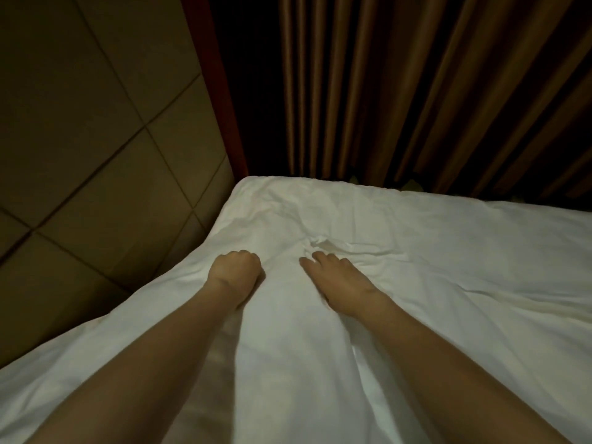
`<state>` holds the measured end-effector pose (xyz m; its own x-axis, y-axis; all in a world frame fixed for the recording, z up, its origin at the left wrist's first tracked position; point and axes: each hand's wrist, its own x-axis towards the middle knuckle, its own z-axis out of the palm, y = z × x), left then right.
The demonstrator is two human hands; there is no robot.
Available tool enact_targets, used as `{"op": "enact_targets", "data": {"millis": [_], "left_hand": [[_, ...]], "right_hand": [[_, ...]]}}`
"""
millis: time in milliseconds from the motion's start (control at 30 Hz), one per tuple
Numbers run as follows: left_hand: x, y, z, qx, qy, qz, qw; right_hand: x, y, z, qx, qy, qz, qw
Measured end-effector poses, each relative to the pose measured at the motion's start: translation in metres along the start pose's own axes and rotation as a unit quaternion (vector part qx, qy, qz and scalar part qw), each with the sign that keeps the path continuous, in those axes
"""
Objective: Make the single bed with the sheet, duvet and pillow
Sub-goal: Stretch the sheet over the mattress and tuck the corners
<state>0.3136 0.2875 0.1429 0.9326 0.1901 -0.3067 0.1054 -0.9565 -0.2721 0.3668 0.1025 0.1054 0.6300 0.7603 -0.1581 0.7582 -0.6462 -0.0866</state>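
From the head view, the left hand [235,270] is curled into a fist on the white duvet [416,267] spread over the bed, whether gripping fabric I cannot tell, while just right of it the right hand [333,280] lies flat, fingers relaxed.

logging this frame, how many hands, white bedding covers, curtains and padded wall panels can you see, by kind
hands: 2, left hand, right hand
white bedding cover: 1
brown curtain: 1
padded wall panel: 1
total: 5
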Motion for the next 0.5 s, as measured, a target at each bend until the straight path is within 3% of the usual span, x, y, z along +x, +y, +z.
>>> {"op": "enact_targets", "data": {"millis": [200,500], "left_hand": [[-0.057,-0.004,-0.010,-0.015,0.001,-0.008,1.000],[-0.166,-0.025,0.021,-0.067,0.028,0.025,0.997]], "right_hand": [[-0.033,-0.083,-0.034,0.082,0.044,-0.104,0.990],[-0.085,-0.140,-0.033,0.093,-0.016,-0.094,0.991]]}}
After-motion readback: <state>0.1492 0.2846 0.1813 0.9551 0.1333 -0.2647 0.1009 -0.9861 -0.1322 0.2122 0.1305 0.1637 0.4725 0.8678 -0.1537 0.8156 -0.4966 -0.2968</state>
